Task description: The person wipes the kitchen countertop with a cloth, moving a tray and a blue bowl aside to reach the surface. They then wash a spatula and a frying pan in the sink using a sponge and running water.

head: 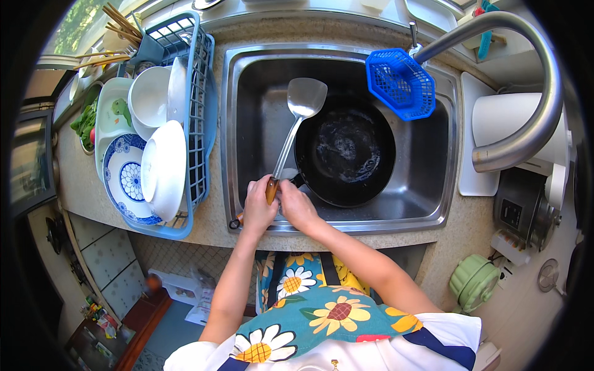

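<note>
A metal wok spatula (307, 96) with a wooden-looking handle is tilted over the sink, its blade pointing away from me. My left hand (260, 207) grips this handle. Close against the handle's right side is my right hand (299, 206), fingers curled; what they hold is hidden. Beneath the blade, a black wok (345, 153) stands in the stainless steel sink (269, 106) with some foamy water in it. The wok's handle runs toward my right hand. Something pale (290, 173) shows just beyond my hands, too covered to identify.
A blue dish rack (198, 106) at left holds bowls, plates and chopsticks. The blue strainer basket (400, 84) hangs at the sink's far right corner, beside the curved faucet (550, 88). A white tray (471, 139) and a green appliance (473, 282) stand on the right.
</note>
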Demonstrator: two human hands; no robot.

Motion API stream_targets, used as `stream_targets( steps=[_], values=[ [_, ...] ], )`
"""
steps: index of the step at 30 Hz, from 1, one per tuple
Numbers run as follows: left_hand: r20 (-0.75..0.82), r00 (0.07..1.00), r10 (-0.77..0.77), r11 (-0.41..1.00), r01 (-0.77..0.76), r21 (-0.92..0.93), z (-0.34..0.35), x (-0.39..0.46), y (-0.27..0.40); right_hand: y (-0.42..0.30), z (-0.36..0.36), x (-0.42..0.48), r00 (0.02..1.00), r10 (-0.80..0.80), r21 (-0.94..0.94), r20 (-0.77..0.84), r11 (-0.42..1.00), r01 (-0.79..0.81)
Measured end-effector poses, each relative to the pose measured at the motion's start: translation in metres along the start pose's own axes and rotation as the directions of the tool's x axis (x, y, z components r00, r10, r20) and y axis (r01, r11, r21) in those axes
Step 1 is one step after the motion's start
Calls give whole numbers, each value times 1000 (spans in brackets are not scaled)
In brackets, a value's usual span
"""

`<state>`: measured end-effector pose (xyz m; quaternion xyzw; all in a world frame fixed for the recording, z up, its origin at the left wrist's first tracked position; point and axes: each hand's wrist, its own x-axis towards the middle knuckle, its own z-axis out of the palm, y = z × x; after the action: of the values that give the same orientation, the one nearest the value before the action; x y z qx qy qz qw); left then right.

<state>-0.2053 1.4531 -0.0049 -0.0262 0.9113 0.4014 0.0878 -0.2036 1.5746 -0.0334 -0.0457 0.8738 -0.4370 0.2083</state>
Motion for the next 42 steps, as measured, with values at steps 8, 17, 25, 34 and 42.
stream_targets(
  steps=[8,17,25,34,42],
  values=[
    [3,998,-70,997,69,14,0,-2,-1,23,-14,3,992,-10,-428,-127,903,-46],
    [37,999,15,997,-18,78,0,1,0,28,-28,47,994,-40,-96,-100,995,31],
    [43,998,-50,996,47,69,-2,1,8,130,-97,39,978,131,-423,-164,886,-189],
    [57,995,-81,994,77,82,-3,4,11,135,-54,116,889,-449,-221,88,862,457],
    [77,993,-88,996,85,39,-3,6,15,239,-154,139,944,-319,-875,-88,477,80]
  ],
)
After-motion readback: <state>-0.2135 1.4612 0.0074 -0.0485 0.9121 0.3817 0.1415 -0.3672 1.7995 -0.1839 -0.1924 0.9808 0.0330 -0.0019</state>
